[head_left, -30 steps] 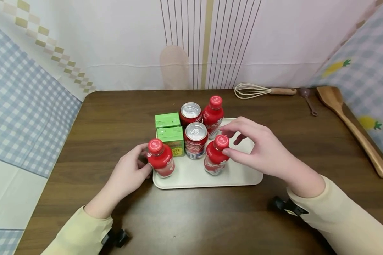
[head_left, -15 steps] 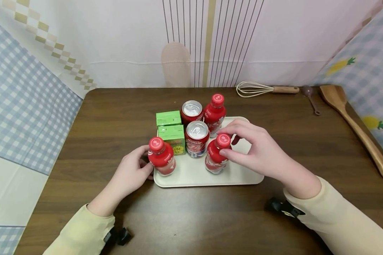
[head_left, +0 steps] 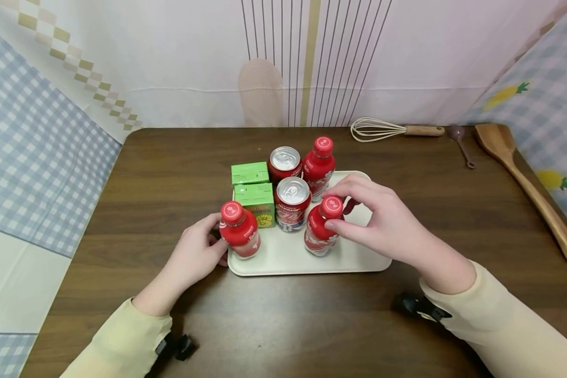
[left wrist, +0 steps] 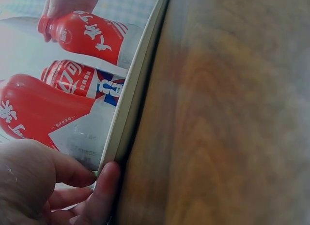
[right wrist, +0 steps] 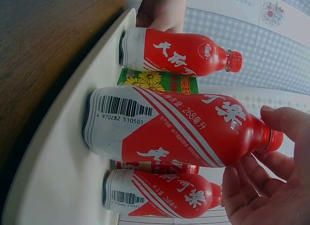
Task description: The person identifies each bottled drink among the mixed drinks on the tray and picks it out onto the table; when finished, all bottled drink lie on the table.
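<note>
My R hand [head_left: 382, 223] pinches a btl [head_left: 319, 236] by its neck, prob. steadying it; L hand [head_left: 197, 252] curls round tray [head_left: 281, 262] rim, near-left corner.

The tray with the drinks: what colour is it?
The tray is off-white, and it shows best in the head view.

Bottles [head_left: 240, 239] [head_left: 317, 235] [head_left: 317, 170]: three. Caps [head_left: 231, 212] [head_left: 332, 207] [head_left: 323, 145]: three. Cans [head_left: 291, 211] [head_left: 285, 158]: two. Boxes [head_left: 256, 198] [head_left: 249, 172]: two. Tray [head_left: 283, 261]: one. Whisk [head_left: 408, 130]: one. Spoon [head_left: 463, 148]: one. Spatula [head_left: 524, 181]: one. Hands [head_left: 193, 252] [head_left: 382, 223]: two. Sleeves [head_left: 123, 336] [head_left: 501, 315]: two. Wrist cameras [head_left: 185, 347] [head_left: 406, 304]: two. Tabletop [head_left: 283, 315]: one.
</note>
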A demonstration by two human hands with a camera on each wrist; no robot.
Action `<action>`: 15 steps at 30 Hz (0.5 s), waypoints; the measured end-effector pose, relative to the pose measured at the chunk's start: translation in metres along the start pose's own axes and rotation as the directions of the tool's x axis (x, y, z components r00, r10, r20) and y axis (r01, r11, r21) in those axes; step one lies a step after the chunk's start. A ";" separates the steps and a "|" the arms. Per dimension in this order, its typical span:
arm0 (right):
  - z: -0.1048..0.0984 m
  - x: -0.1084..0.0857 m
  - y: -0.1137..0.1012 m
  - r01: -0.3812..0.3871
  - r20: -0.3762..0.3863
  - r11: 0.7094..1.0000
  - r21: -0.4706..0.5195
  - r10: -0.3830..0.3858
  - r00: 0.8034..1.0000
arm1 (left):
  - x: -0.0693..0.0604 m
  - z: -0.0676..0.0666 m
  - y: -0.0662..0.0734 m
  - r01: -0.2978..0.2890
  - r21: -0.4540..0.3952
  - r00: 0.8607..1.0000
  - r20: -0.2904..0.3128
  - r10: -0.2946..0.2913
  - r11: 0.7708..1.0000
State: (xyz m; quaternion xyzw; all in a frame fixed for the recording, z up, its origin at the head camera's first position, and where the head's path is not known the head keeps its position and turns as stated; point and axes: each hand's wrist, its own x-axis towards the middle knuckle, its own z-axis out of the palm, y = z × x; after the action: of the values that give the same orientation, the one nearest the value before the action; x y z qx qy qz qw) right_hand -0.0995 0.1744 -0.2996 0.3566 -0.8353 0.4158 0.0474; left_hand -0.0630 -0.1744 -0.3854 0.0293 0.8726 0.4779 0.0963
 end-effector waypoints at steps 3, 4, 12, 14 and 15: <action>0.000 0.001 0.000 0.011 0.000 1.000 0.006 -0.011 1.000 | 0.003 -0.001 -0.001 0.022 -0.027 1.000 0.014 -0.021 0.999; 0.001 0.002 0.001 0.014 0.000 1.000 0.007 -0.014 1.000 | 0.004 -0.001 -0.001 0.030 -0.036 0.999 0.020 -0.029 0.999; 0.000 0.000 -0.001 -0.021 0.005 1.000 -0.011 0.021 1.000 | 0.015 -0.004 -0.001 0.035 -0.027 0.999 0.026 -0.035 0.999; 0.000 0.000 -0.001 -0.035 0.008 0.999 -0.019 0.035 0.999 | 0.018 -0.004 0.000 0.034 -0.019 0.999 0.024 -0.034 0.999; 0.000 0.000 -0.001 -0.038 0.009 0.999 -0.020 0.038 0.999 | 0.019 -0.004 0.000 0.033 -0.015 0.999 0.024 -0.033 0.999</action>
State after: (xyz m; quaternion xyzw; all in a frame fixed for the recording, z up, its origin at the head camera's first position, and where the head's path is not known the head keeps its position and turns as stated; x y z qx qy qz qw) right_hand -0.0989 0.1740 -0.2989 0.3421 -0.8463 0.4064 0.0392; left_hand -0.0824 -0.1753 -0.3857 0.0197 0.8681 0.4825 0.1148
